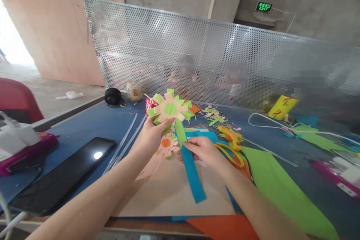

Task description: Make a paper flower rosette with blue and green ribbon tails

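My left hand [153, 135] is closed around the back of a paper flower [169, 109] with beige petals over green petals and a green round centre, held up above the table. My right hand [203, 150] pinches a blue paper strip [192, 170] that hangs down from the flower's green stem [180, 130]. Under my hands lies a second small beige flower with an orange centre [166, 145] on a beige sheet [168, 191].
Yellow-handled scissors [232, 154] and an orange glue gun [229, 135] lie right of my hand. A black phone [64, 174] is at left, green paper [281, 187] at right, orange paper [225, 227] in front. A perforated metal screen [213, 56] backs the blue table, people behind it.
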Demonstrator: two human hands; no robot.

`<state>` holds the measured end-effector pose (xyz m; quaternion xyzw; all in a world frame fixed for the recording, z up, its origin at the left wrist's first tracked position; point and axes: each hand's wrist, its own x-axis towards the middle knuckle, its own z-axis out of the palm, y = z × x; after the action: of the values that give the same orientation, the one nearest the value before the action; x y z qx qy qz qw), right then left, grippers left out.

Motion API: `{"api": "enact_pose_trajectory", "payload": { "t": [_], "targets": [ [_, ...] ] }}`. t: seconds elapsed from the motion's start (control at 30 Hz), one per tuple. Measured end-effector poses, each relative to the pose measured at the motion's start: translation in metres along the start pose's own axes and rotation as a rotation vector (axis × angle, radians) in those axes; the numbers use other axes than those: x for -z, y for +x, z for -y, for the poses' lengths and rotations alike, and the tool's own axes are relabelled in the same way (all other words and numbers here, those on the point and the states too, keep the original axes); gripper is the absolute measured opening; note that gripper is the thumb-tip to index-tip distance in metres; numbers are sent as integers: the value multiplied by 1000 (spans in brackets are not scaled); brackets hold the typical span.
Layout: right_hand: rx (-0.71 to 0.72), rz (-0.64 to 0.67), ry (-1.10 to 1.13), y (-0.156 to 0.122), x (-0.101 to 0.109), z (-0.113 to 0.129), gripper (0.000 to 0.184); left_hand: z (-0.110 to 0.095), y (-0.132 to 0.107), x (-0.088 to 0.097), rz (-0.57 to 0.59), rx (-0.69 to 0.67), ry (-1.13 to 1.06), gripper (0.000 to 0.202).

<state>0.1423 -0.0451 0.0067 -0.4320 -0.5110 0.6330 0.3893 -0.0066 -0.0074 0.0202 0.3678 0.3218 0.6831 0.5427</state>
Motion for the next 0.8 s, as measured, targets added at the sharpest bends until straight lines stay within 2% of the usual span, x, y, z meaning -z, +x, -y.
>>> {"api": "enact_pose_trajectory", "payload": {
  "t": [0.3,0.6,0.8],
  "targets": [
    [-13,8,-9,0,0,0,24,2,0,1,3,-12,-8,36],
    [32,-1,-11,-2,6,2,34,3,2,1,14,8,-23,37],
    [25,14,-32,-4,3,2,27,3,2,3,19,-3,-9,37]
  ]
}}
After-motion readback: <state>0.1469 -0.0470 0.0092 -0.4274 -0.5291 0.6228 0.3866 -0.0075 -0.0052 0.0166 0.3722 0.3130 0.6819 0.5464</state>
